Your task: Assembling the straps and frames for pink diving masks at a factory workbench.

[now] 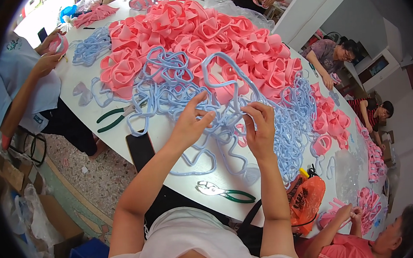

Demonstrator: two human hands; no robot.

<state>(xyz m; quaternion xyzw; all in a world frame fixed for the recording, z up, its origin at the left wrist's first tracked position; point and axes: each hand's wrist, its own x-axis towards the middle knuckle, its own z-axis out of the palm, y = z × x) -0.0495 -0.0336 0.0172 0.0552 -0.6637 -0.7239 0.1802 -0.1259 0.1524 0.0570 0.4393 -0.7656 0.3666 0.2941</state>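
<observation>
A raised light-blue cord loop (205, 74) stands up over the pile, its lower end pinched between the thumb and fingers of my right hand (260, 127). To its left, my left hand (190, 125) has thumb and forefinger apart, with nothing seen between them. Beneath both hands lies a tangle of light-blue cord loops (158, 101), and more blue loops (289, 132) are heaped to the right. A large heap of pink fabric bands (174, 27) rises just beyond. My fingers partly cover the gripped end of the cord.
Green-handled pliers (226, 191) lie near the white table's (182, 189) front edge; a second pair (113, 119) lies left. A dark phone (140, 151) rests by my left forearm, an orange plastic bag (307, 201) beyond my right. Several people work around the table, one (28, 85) close at left.
</observation>
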